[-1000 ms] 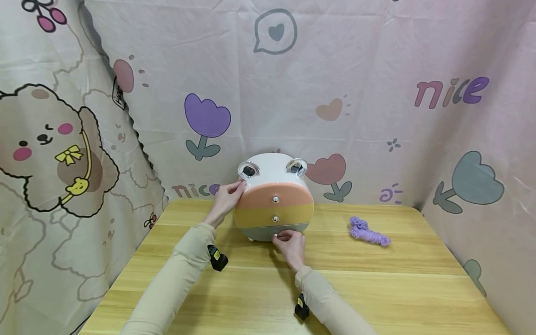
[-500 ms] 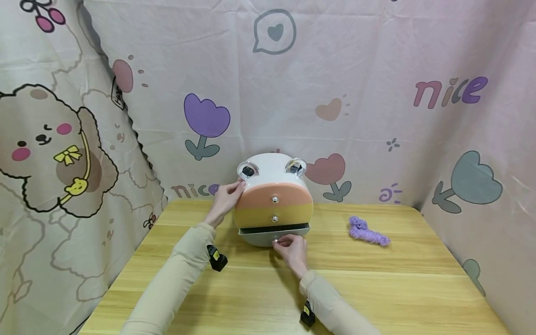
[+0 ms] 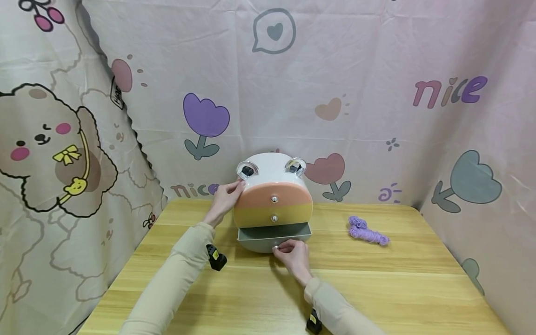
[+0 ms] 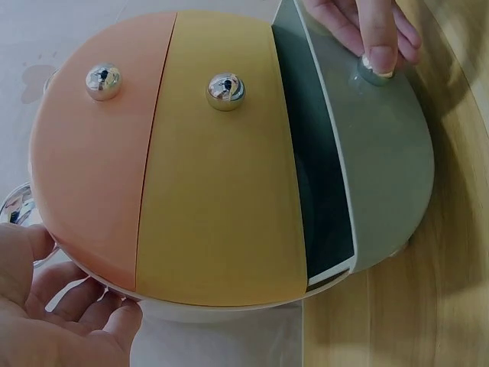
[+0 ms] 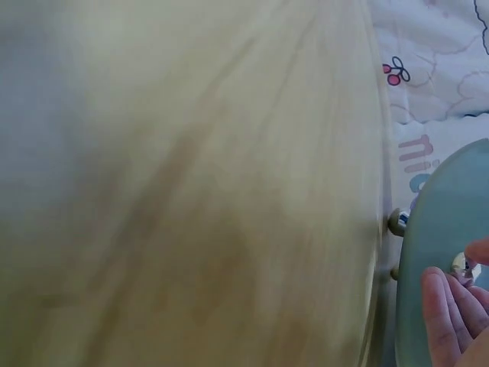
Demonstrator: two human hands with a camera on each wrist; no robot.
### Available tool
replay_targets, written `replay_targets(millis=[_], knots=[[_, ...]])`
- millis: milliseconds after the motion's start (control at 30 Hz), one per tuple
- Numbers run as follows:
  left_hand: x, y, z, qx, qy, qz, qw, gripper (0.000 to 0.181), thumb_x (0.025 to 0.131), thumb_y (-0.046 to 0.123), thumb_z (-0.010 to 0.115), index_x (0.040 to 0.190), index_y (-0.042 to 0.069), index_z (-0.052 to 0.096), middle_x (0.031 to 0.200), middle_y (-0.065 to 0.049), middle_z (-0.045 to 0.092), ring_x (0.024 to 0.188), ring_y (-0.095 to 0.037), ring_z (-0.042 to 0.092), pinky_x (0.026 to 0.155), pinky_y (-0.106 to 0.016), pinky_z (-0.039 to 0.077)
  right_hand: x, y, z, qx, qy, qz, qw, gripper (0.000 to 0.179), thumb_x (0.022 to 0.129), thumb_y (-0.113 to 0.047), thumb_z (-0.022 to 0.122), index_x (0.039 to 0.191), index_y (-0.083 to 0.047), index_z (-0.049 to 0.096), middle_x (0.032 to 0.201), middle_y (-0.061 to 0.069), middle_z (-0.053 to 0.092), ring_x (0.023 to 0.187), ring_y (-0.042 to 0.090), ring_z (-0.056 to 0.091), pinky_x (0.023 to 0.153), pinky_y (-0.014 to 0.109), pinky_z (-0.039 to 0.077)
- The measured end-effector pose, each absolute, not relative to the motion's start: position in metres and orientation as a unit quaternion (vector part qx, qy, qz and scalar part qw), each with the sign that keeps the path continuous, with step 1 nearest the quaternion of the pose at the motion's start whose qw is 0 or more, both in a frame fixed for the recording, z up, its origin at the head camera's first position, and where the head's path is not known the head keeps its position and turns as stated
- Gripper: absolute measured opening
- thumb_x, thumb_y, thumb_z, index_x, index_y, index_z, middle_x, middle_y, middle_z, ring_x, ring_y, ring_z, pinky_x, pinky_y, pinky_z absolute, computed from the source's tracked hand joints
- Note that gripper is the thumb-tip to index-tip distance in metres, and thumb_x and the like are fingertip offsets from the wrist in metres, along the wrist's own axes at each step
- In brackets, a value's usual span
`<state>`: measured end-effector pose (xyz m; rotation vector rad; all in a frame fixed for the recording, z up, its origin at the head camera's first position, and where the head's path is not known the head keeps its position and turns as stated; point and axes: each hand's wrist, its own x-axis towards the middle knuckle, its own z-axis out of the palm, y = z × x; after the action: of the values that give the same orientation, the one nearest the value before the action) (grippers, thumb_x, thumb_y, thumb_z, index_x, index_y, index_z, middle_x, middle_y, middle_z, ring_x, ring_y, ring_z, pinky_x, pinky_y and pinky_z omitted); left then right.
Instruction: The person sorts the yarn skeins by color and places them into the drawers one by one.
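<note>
A small frog-shaped storage box [image 3: 273, 204] with a white top, two silver-rimmed eyes and stacked drawers stands on the table. Its orange drawer [image 4: 103, 160] and yellow drawer [image 4: 221, 176] are closed, each with a round silver knob. The green bottom drawer [image 3: 255, 243] is pulled partway out, and its dark inside shows. My left hand [image 3: 226, 201] holds the box's left side just below an eye, with bent fingers against the edge in the left wrist view. My right hand [image 3: 294, 258] pinches the green drawer's silver knob [image 5: 463, 267] between thumb and fingers.
A bundle of purple yarn [image 3: 368, 231] lies on the wooden table [image 3: 398, 288], to the right of the box. Patterned cloth [image 3: 268, 93] hangs behind the table and along both sides.
The green bottom drawer has come out of the box toward me, from closed to partly open. My right hand has moved back with its knob; the left hand stays in place.
</note>
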<state>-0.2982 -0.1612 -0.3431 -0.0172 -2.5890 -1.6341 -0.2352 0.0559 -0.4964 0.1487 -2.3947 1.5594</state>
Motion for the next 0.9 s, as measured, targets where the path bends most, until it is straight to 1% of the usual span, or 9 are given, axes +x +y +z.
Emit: replay_targets(millis=[300, 533, 767, 900], knots=[[-0.298, -0.161, -0.343, -0.008, -0.847, -0.530, 0.041, 0.057, 0.104, 0.041, 0.053, 0.148, 0.006, 0.047, 0.157, -0.017, 0.043, 0.148, -0.034, 0.040, 0.121, -0.046, 0.037, -0.225, 0.061, -0.500, 0.067, -0.828, 0.541, 0.134, 0.014, 0.075, -0.013, 0.084, 0.076, -0.003, 0.075, 0.072, 0.011, 0.076, 0.061, 0.006, 0.068, 0.058, 0.017, 0.055], [-0.298, -0.160, -0.343, -0.007, -0.849, -0.527, 0.044, 0.056, 0.104, 0.040, 0.052, 0.148, 0.006, 0.048, 0.157, -0.016, 0.044, 0.148, -0.034, 0.040, 0.121, -0.046, 0.037, -0.217, 0.063, -0.499, 0.063, -0.831, 0.538, 0.126, 0.014, 0.075, -0.014, 0.085, 0.075, -0.004, 0.075, 0.071, 0.010, 0.076, 0.061, 0.005, 0.068, 0.059, 0.016, 0.055], [-0.299, -0.162, -0.344, -0.012, -0.847, -0.529, 0.047, 0.054, 0.104, 0.038, 0.052, 0.148, 0.005, 0.048, 0.157, -0.016, 0.043, 0.148, -0.034, 0.039, 0.122, -0.045, 0.036, -0.210, 0.065, -0.499, 0.070, -0.823, 0.552, 0.113, 0.014, 0.075, -0.010, 0.085, 0.077, 0.000, 0.075, 0.072, 0.012, 0.076, 0.061, 0.007, 0.068, 0.059, 0.017, 0.055], [-0.299, -0.161, -0.343, -0.012, -0.848, -0.528, 0.045, 0.055, 0.104, 0.038, 0.052, 0.148, 0.005, 0.048, 0.157, -0.016, 0.042, 0.148, -0.034, 0.039, 0.122, -0.046, 0.035, -0.206, 0.066, -0.498, 0.065, -0.824, 0.553, 0.105, 0.015, 0.075, -0.011, 0.085, 0.078, -0.001, 0.075, 0.073, 0.012, 0.076, 0.061, 0.006, 0.068, 0.060, 0.016, 0.055]])
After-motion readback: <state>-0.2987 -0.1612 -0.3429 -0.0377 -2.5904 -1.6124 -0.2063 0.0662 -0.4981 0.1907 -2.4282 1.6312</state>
